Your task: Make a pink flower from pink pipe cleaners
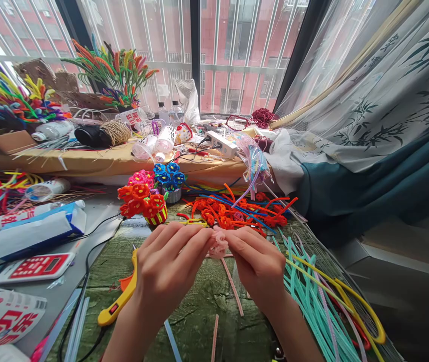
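Observation:
Between my two hands is a small pink pipe-cleaner flower (219, 244), held above the green wooden tabletop. My left hand (175, 256) pinches it from the left with its fingers closed. On the other side, my right hand (255, 261) grips its right edge between thumb and fingers. A pink pipe cleaner (232, 286) lies on the table below the flower, and another pink piece (215, 338) is nearer to me. Beside my left wrist rests a yellow glue gun (118, 304).
Red pipe-cleaner flowers (139, 199) and blue ones (168, 176) stand in small pots beyond my hands. Loose red pieces (214, 211) are heaped behind them. Mint-green pipe cleaners (308, 296) spread at the right. A black cable (87, 266) runs along the left, near a calculator (35, 267).

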The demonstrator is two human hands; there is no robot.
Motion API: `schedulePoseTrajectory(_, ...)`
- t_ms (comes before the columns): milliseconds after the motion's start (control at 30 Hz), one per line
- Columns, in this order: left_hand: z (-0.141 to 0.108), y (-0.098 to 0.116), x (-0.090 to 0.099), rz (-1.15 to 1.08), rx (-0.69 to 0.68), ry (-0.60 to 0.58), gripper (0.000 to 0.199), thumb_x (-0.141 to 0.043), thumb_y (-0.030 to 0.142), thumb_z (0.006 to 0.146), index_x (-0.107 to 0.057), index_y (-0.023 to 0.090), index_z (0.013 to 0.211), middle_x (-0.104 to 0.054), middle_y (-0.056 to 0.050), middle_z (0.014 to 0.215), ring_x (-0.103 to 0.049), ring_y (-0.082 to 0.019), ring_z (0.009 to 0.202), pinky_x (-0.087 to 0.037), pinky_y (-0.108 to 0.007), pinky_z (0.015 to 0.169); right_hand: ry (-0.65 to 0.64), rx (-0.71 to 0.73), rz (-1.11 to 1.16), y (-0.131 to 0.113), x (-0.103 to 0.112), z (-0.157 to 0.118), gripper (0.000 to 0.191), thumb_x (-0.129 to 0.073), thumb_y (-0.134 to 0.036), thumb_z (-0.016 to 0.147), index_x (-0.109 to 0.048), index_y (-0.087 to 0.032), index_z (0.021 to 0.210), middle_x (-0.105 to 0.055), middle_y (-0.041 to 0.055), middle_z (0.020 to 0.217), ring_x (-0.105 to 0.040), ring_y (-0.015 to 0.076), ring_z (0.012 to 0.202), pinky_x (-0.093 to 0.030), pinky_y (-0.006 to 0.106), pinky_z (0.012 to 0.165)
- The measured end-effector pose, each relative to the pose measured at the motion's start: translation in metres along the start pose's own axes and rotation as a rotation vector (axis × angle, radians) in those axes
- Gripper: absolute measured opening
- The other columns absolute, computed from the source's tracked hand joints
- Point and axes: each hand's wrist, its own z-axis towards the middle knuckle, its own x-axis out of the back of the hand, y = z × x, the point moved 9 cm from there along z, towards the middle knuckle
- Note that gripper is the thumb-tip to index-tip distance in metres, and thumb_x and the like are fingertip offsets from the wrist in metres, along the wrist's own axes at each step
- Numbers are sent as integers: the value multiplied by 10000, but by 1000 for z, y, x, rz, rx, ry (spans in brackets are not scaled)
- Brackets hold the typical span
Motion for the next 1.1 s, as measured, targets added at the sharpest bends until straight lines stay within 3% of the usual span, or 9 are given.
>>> schedulePoseTrajectory(400, -6, 3, -3, 22, -66, -52, 198, -627, 74, 841, -645, 114, 1033, -730, -79, 866, -615, -195, 770, -501, -329, 690, -42, 49, -64, -6, -3, 2, 368, -497, -54, 919, -612, -218, 1228, -737, 78, 952, -675, 192, 843, -550, 316, 730)
schedulePoseTrajectory(933, 0, 16, 10, 5, -77, 41, 188, -640, 24, 816, -635, 60, 1000, -714, -81, 812, -604, -162, 719, -516, -288, 669, 68, 128, -31, -23, 7, 4, 382, -492, 1, 881, -646, -185, 1176, -739, 92, 859, -672, 198, 761, -560, 323, 652)
schedulePoseTrajectory(1100, 2, 10, 6, -43, -27, -36, 188, -633, 37, 828, -654, 83, 1009, -720, -74, 845, -615, -159, 755, -519, -282, 724, 78, 71, -35, -16, 10, 3, 377, -478, -28, 892, -661, -206, 1171, -744, 92, 904, -682, 204, 790, -565, 332, 683)
